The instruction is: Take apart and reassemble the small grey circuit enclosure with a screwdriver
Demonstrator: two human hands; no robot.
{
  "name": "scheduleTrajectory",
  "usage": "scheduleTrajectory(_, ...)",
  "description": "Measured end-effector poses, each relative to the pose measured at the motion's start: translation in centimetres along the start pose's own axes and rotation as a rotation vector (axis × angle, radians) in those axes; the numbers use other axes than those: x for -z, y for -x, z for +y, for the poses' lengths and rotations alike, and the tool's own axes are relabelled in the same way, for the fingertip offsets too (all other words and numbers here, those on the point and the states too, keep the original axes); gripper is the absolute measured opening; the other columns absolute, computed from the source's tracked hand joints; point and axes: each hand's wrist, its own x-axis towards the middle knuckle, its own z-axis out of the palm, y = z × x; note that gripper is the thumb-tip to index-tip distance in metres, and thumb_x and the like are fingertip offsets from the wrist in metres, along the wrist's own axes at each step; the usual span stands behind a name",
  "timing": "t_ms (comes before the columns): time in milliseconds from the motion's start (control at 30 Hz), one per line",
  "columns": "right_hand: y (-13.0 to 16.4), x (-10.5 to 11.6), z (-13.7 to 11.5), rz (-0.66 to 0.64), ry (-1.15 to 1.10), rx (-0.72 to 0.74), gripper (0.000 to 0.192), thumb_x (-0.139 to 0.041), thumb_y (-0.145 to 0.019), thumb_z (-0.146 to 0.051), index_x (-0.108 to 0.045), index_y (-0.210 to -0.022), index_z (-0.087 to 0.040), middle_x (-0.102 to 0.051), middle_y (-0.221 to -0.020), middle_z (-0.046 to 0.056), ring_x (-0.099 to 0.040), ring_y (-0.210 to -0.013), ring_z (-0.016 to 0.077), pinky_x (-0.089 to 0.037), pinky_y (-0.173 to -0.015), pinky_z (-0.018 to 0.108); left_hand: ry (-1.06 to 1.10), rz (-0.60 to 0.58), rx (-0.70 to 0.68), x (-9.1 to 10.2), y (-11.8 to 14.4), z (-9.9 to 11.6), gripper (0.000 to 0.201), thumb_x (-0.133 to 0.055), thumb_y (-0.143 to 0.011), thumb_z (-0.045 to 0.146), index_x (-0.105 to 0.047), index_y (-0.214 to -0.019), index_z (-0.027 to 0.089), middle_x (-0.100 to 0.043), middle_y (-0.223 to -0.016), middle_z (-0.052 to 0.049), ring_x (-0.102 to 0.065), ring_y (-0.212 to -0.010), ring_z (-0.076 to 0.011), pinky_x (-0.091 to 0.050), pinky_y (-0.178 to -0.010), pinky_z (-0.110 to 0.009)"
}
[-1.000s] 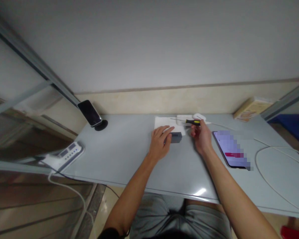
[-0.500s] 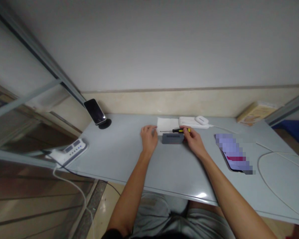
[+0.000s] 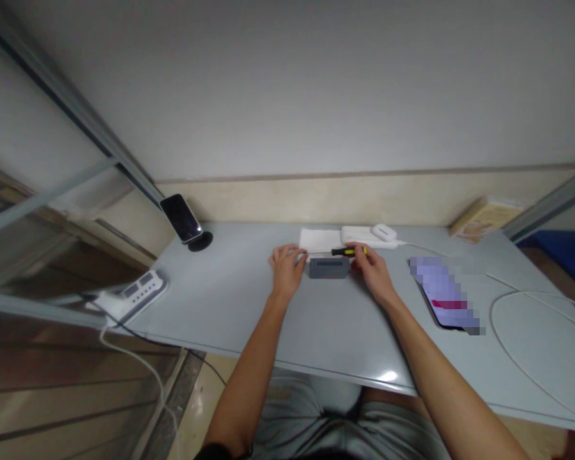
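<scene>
A small dark grey box (image 3: 329, 268) with a row of ports on its front lies on the pale grey table (image 3: 249, 300). My left hand (image 3: 286, 268) rests just left of the box, fingers curled by its end. My right hand (image 3: 372, 268) sits at the box's right end and grips a screwdriver (image 3: 345, 252) with a black and yellow handle; its thin shaft points left over a white paper sheet (image 3: 320, 240) behind the box.
A phone on a black stand (image 3: 186, 221) is at the back left. A white power strip (image 3: 135, 292) sits on the left edge. A flat phone (image 3: 443, 291) lies right of my hands. White devices (image 3: 370, 234), a white cable (image 3: 508, 345) and a tan box (image 3: 483, 216) are farther right.
My left hand came off the top of the box and settled to its left. My right hand carried the screwdriver down and left, to just behind the box.
</scene>
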Motion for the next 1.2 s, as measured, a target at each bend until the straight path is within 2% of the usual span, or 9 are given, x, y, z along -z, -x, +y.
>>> scheduleTrajectory(267,-0.1,0.2,0.5,0.009,-0.076,-0.008,0.057,-0.062,-0.083,-0.071,-0.071,-0.107,-0.020,-0.071,-0.076,0.001,-0.053,-0.057,0.0121,-0.042,-0.057,0.026,0.054,0.012,-0.033,0.1,-0.1,0.1,0.017,-0.061,-0.099,0.031,-0.078,-0.102,0.029,-0.071,-0.115,-0.007,-0.051,-0.114,-0.0272,-0.040,-0.096,-0.047)
scheduleTrajectory(467,-0.3,0.4,1.0,0.010,-0.125,-0.004,0.054,-0.061,-0.086,-0.068,-0.071,-0.108,-0.020,-0.072,-0.077,0.002,-0.052,-0.056,0.0111,-0.041,-0.054,0.025,0.128,0.029,0.019,0.0,-0.3,0.3,0.020,-0.060,-0.100,0.029,-0.079,-0.100,0.029,-0.073,-0.111,-0.006,-0.053,-0.111,-0.0253,-0.040,-0.097,-0.045)
scheduleTrajectory(967,-0.3,0.5,0.8,0.011,-0.153,-0.009,0.052,-0.061,-0.086,-0.069,-0.071,-0.107,-0.023,-0.070,-0.074,0.001,-0.048,-0.053,0.0112,-0.038,-0.051,0.026,0.243,-0.007,0.092,0.0,-0.4,0.7,0.015,-0.066,-0.096,0.021,-0.080,-0.096,0.027,-0.076,-0.108,-0.003,-0.055,-0.112,-0.0244,-0.037,-0.103,-0.044)
scheduleTrajectory(1133,-0.3,0.4,0.7,0.023,-0.157,0.015,0.051,-0.062,-0.086,-0.069,-0.071,-0.105,-0.023,-0.071,-0.074,0.001,-0.048,-0.053,0.0117,-0.039,-0.051,0.026,0.319,-0.007,0.076,0.0,-0.5,0.5,0.014,-0.069,-0.093,0.018,-0.080,-0.095,0.026,-0.077,-0.106,-0.003,-0.056,-0.113,-0.0249,-0.036,-0.106,-0.044)
scheduleTrajectory(1200,-0.3,0.4,0.5,0.029,-0.159,0.033,0.050,-0.062,-0.085,-0.069,-0.070,-0.105,-0.024,-0.071,-0.073,0.001,-0.048,-0.052,0.0118,-0.038,-0.051,0.026,0.373,0.000,0.055,0.1,-0.6,0.4,0.016,-0.068,-0.093,0.018,-0.080,-0.101,0.026,-0.076,-0.109,-0.004,-0.057,-0.114,-0.0246,-0.038,-0.107,-0.043)
